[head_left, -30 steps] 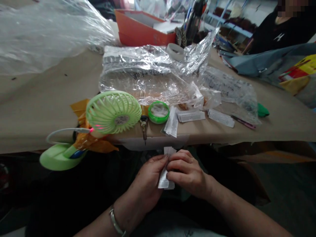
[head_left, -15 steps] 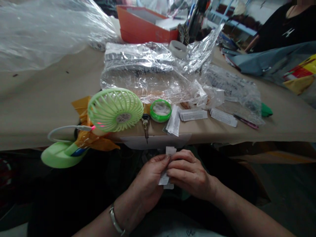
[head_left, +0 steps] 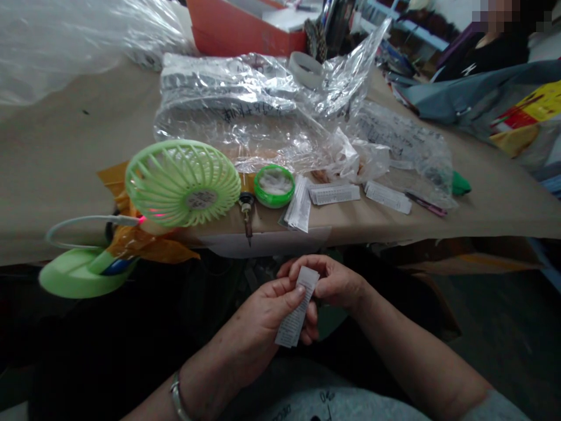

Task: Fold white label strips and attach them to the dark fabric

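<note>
Left hand (head_left: 267, 313): low in the middle, below the desk edge; thumb pressed on the front of a slip, fingers behind it, pinching it about halfway down; metal bracelet (head_left: 176, 397) on the wrist.
Right hand (head_left: 335, 280): just beside the left, behind the slip's top end; fingers curled, touching the paper; cannot tell whether gripping or only resting against it.
Slip (head_left: 297, 307): narrow white printed strip, held in the air over the lap, top end leaning right; apart from the desk.
Desk (head_left: 65, 146): covered in brown paper, front edge just above the hands.
Fan (head_left: 182, 182): pale green, at the near edge left of centre, grille tilted up, small red light at its lower rim; base (head_left: 74, 275) hanging below the edge, wrapped in amber tape; white cable (head_left: 74, 225) looping to its left.
Tin (head_left: 274, 185): small, round, green-rimmed, white inside, just right of the fan.
Awl (head_left: 248, 213): between fan and tin, tip pointing over the desk edge.
Near stack (head_left: 299, 204): white slips, just right of the tin, close to the edge.
Middle stack (head_left: 334, 193): more slips, lying crosswise beside the near stack.
Far stack (head_left: 388, 196): further right, near a pen (head_left: 425, 204).
Bags (head_left: 245, 117): crumpled clear plastic across the middle of the desk, behind fan, tin and stacks.
Tape roll (head_left: 307, 69): whitish ring on top of the bags.
Box (head_left: 245, 32): orange, at the far edge.
Co-worker (head_left: 491, 47): dark top, at the far right corner, behind grey cloth (head_left: 460, 105).
</note>
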Demonstrator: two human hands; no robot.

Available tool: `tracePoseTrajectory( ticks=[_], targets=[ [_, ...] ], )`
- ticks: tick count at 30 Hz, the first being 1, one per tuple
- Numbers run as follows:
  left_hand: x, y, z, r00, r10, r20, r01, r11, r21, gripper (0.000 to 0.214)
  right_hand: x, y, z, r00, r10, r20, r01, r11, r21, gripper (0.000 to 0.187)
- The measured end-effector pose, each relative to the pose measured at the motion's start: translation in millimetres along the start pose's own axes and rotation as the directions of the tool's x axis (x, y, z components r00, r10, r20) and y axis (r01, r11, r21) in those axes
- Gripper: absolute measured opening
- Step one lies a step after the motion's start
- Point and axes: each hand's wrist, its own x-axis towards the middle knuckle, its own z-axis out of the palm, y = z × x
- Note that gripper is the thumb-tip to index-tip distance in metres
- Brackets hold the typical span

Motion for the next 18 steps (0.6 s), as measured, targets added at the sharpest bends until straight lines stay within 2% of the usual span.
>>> tracePoseTrajectory(
  ticks=[3, 7, 9, 11, 12, 13, 15, 16, 18],
  targets=[
    [-0.8, -1.5, -0.9, 1.0, -0.019, 0.001, 0.019, 0.999, 0.028, 0.024, 2.4, 2.6, 1.0, 1.0, -0.003, -0.015, 0.003, 1.0, 0.015, 0.033],
    [0.2, -2.3, -2.1, 0.999, -0.041, 0.0, 0.041, 0.997, 0.061, 0.028, 2.2, 4.1, -1.4, 1.0, 0.009, -0.008, -0.009, 0.999, -0.05, 0.034],
    [0.3, -2.0, -2.9, 1.0, -0.022, -0.003, 0.023, 0.998, 0.06, 0.029, -0.5, 2.0, -0.5, 1.0, 0.002, -0.022, -0.005, 0.992, -0.129, 0.04],
    [-0.2, -1.2, -3.7, 1.0, 0.002, -0.018, -0.001, 0.999, 0.046, 0.027, -5.3, -2.8, 4.0, 0.995, -0.057, -0.076, 0.033, 0.955, -0.295, 0.044],
    [-0.6, -0.8, -4.0, 1.0, 0.011, -0.027, -0.01, 0.999, 0.038, 0.025, -8.3, -5.8, 7.5, 0.985, -0.13, -0.11, 0.072, 0.903, -0.424, 0.044],
    [-1.0, -0.4, -4.4, 0.999, 0.017, -0.038, -0.016, 0.999, 0.031, 0.024, -11.5, -9.0, 11.5, 0.965, -0.228, -0.13, 0.115, 0.813, -0.571, 0.042],
    [-1.2, 0.0, -5.1, 0.998, 0.024, -0.056, -0.023, 0.999, 0.027, 0.022, -17.1, -14.6, 19.9, 0.899, -0.429, -0.09, 0.169, 0.529, -0.832, 0.038],
    [-1.0, -0.1, -5.5, 0.997, 0.031, -0.064, -0.029, 0.999, 0.026, 0.022, -19.2, -16.5, 23.8, 0.87, -0.492, -0.044, 0.167, 0.376, -0.911, 0.037],
    [0.1, -0.9, -6.4, 0.995, 0.039, -0.087, -0.037, 0.999, 0.026, 0.021, -21.3, -17.9, 29.9, 0.844, -0.535, 0.04, 0.145, 0.155, -0.977, 0.035]
  ],
)
